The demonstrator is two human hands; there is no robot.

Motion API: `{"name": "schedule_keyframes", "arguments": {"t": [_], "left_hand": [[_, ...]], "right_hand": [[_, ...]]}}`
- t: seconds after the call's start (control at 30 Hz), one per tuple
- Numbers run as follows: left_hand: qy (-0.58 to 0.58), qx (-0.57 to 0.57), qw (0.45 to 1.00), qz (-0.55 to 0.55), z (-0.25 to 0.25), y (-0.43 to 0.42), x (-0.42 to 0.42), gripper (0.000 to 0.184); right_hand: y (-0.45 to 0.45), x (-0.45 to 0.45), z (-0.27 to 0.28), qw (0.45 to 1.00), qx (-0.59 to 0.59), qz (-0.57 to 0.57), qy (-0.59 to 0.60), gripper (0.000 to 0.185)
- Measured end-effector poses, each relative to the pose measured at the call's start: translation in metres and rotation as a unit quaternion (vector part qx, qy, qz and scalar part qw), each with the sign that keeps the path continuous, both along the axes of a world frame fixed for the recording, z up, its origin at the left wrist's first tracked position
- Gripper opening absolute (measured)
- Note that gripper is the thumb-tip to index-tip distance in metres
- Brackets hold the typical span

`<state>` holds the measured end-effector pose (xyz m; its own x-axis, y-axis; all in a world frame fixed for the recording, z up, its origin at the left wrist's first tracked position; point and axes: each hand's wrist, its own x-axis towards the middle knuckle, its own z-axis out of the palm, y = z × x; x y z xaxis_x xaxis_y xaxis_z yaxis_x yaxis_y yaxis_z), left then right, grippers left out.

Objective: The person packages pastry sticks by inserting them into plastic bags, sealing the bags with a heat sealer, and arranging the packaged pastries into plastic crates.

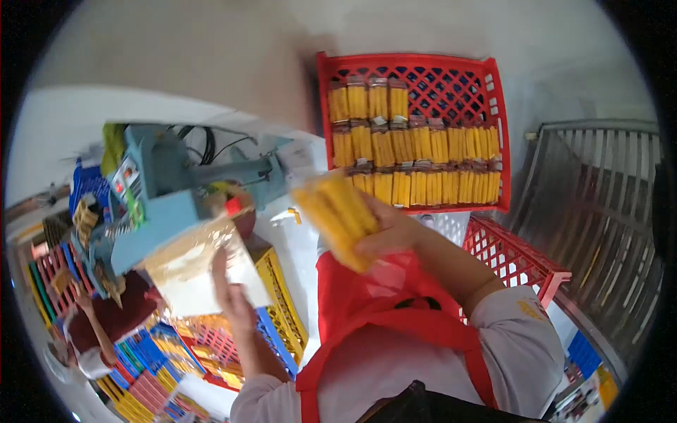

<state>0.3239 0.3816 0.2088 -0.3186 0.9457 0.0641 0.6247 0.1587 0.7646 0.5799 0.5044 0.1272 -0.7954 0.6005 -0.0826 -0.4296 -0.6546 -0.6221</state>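
Note:
A clear packet of yellow sticks (337, 217) is in my right hand (388, 229), held in front of the red apron, slightly blurred. My left hand (233, 292) is over a white board (190, 278) with clear film on it, beside the blue-grey machine (159, 229); its fingers are blurred and whether they grip anything does not show. Beyond my right hand, a red crate (326, 92) holds rows of similar yellow packets (381, 144), with bare lattice at its back right.
Another red crate (518, 261) stands lower right, near a metal slatted rack (599, 211). Yellow crates (282, 296) stand beneath the white board. At far left, a co-worker (88, 345) reaches toward a machine, with stacked colored crates (134, 359) nearby.

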Motion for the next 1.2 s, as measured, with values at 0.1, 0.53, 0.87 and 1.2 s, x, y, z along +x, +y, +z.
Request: {"name": "schedule_keyframes", "arguments": {"t": [0.1, 0.53, 0.87, 1.2], "left_hand": [[0.216, 0.005, 0.955, 0.204, -0.041, -0.013, -0.033, 0.033], [0.306, -0.124, 0.914, 0.233, -0.074, 0.012, 0.005, 0.062], [0.253, -0.128, 0.928, 0.242, -0.073, 0.001, -0.018, 0.059], [0.234, -0.116, 0.958, 0.116, -0.06, -0.006, -0.04, 0.046]], "right_hand": [[0.026, 0.084, -0.083, 0.953, -0.101, -0.086, -0.271, 0.086], [0.212, 0.15, -0.429, 0.497, 0.236, -0.297, -0.781, 0.067], [0.183, 0.157, -0.46, 0.385, 0.354, -0.029, -0.852, 0.056], [-0.152, 0.205, -0.306, 0.655, 0.071, 0.225, -0.718, 0.039]]}}
